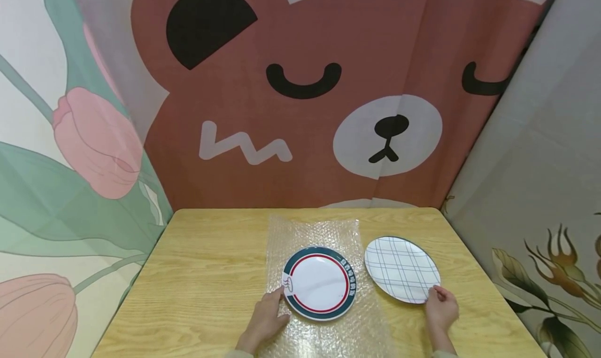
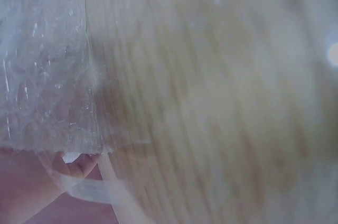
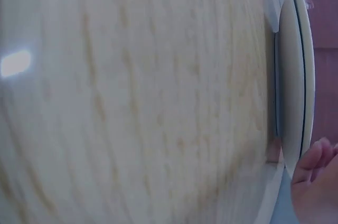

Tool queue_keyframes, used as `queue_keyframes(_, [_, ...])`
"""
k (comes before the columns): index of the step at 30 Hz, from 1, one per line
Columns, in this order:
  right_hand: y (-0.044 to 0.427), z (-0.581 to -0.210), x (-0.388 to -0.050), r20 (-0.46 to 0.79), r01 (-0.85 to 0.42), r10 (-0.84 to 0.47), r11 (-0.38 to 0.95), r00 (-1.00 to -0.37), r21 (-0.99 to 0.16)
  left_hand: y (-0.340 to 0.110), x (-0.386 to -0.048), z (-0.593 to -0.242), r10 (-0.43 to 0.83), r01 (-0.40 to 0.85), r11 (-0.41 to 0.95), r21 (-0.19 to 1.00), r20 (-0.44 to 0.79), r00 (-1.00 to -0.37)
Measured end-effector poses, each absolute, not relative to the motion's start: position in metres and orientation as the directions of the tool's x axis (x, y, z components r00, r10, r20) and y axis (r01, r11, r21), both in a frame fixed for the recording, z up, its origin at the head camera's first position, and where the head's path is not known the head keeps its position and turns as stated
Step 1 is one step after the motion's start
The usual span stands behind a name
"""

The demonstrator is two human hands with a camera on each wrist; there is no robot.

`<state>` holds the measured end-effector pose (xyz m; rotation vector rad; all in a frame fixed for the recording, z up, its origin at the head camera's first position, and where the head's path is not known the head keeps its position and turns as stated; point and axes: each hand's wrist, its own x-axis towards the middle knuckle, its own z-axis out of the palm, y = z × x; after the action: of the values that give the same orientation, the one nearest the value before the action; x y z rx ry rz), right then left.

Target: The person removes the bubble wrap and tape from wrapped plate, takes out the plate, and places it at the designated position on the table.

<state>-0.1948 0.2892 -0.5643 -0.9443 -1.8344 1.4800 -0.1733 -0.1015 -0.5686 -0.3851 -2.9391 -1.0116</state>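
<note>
In the head view a white plate with a dark green rim and a red ring lies on a sheet of bubble wrap. My left hand is at its left edge; the fingertips touch the rim and the thumb stands apart. To the right is a white plate with a blue check pattern. Its lower right edge is pinched by my right hand. The right wrist view has the checked plate edge-on beside the right hand; whether it touches the table is unclear.
A light wood table carries everything. Behind it hangs a brown bear curtain, with a tulip-print curtain on the left and a floral one on the right. The left wrist view is blurred, with bubble wrap at its left.
</note>
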Motion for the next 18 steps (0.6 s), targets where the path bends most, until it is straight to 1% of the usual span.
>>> queue_keyframes(3, [0.288,-0.571,-0.201,0.065,0.053,0.798,0.121,-0.599,-0.991,-0.102,-0.174,-0.570,0.229,0.237,0.763,0.602,0.090,-0.969])
queue_keyframes(5, [0.291,-0.581,-0.207,0.080,0.011,0.794,0.108,-0.602,-0.994,-0.102,-0.174,-0.570,0.230,0.238,0.761,0.603,0.092,-0.969])
queue_keyframes(7, [0.298,-0.597,-0.216,0.121,-0.009,0.791,0.145,-0.600,-0.989,-0.101,-0.174,-0.570,0.228,0.237,0.760,0.606,0.093,-0.969])
queue_keyframes(12, [0.311,-0.628,-0.231,0.255,-0.017,0.748,0.309,-0.613,-0.951,-0.101,-0.172,-0.567,0.228,0.244,0.748,0.618,0.106,-0.968])
queue_keyframes(15, [0.310,-0.631,-0.233,0.298,-0.060,0.710,0.340,-0.638,-0.938,-0.100,-0.171,-0.565,0.231,0.252,0.745,0.618,0.117,-0.966])
queue_keyframes(18, [0.306,-0.629,-0.234,0.317,-0.097,0.677,0.343,-0.664,-0.934,-0.101,-0.172,-0.564,0.235,0.261,0.744,0.615,0.126,-0.964])
